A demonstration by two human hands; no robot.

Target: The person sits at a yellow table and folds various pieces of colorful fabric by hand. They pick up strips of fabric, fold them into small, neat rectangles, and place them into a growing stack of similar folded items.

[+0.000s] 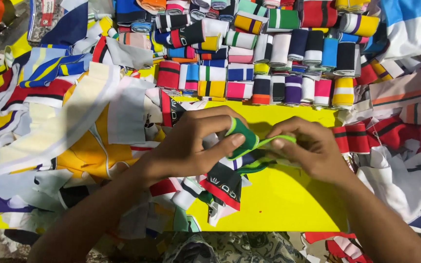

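Note:
My left hand [186,143] grips a small roll of green knitted band [242,138] between thumb and fingers. My right hand [310,146] pinches the loose green and white tail of that same band [282,140], stretched a short way to the right. Both hands hover over a yellow table [288,195]. Under my hands lie loose band pieces, one black with a red edge [225,182].
Several rolled striped bands [249,63] stand in rows at the back of the table. Heaps of loose striped fabric strips lie on the left [59,112] and the right [405,122]. Patterned cloth [230,248] shows at the near edge.

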